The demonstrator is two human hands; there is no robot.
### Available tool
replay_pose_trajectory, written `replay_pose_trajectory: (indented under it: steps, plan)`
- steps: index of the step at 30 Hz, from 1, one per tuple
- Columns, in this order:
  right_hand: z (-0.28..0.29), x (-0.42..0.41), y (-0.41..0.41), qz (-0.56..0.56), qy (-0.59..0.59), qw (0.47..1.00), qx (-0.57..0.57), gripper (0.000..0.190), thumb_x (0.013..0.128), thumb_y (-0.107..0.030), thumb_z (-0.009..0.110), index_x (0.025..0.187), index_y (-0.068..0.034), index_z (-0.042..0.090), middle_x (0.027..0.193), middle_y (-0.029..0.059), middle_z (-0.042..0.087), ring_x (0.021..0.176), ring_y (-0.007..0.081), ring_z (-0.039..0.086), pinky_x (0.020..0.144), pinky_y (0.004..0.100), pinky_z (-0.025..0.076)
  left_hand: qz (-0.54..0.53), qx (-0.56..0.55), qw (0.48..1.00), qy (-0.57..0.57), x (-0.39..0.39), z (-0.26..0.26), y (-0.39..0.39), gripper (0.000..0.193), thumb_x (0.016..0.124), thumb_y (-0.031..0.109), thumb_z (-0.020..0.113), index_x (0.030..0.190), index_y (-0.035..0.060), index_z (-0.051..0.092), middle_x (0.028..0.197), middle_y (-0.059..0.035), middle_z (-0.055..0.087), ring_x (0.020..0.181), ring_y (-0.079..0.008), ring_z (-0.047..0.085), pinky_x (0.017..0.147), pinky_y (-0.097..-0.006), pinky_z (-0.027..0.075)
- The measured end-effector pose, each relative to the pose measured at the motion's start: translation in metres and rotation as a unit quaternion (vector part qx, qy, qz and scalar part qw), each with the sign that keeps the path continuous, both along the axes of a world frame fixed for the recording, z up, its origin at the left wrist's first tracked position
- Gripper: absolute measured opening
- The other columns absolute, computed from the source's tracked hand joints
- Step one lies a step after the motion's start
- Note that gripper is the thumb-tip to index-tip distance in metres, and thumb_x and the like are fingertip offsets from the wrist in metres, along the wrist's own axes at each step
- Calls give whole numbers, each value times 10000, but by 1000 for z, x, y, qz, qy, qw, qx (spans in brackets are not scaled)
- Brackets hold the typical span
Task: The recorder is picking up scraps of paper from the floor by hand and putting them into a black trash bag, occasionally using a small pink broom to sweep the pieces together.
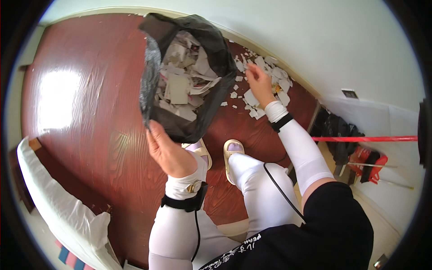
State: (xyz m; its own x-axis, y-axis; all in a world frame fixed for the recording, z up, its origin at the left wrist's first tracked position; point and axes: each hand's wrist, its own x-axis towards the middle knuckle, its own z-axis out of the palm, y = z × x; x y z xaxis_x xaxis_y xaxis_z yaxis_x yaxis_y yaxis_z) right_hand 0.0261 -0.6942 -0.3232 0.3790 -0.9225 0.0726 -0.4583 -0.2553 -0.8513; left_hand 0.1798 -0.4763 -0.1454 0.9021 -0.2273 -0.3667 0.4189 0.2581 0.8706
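A black plastic bag (217,44) stands wide-mouthed in front of me, partly filled with white and off-white scraps (179,88), flat pieces that look like peeled paint or plaster. My left hand (170,148) grips the bag's near-left rim between thumb and fingers. To the right of the bag, my right hand (259,82) hovers at a heap of white flakes (280,76) lying along the wall. Its fingers are curled, and whether they pinch a flake is not clear. Smaller chips (233,95) are scattered between the bag and the heap.
The dark red wood-grain floor (111,101) meets a white wall (320,44) beyond the heap. A red rod (364,138) crosses the right side, above a black bag (341,135) and a red object (368,163). At the left lies a white-covered panel (60,206). My slippered feet (233,148) are just below the bag.
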Motion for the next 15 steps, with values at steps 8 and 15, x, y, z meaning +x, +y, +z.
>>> replay_pose_trajectory:
  steps: [8, 15]
  plan:
    - [-126, -116, 102, 223, 482, 846, -47, 644, 738, -199, 631, 1347, -188, 421, 1448, 147, 285, 1342, 365, 240, 1008, 611, 250, -39, 72, 997, -2, -9, 6, -10, 422, 961, 303, 458, 1256, 3, 471, 1250, -116, 503, 1120, -246, 512, 934, -377, 433]
    - [-146, -125, 13, 166, 544, 810, -145, 612, 766, -82, 554, 1347, -239, 441, 1495, 114, 210, 1351, 394, 183, 1009, 659, 201, -61, 88, 994, 1, -15, 0, -16, 449, 971, 338, 432, 1294, 26, 437, 1275, -117, 489, 1146, -266, 496, 952, -401, 433]
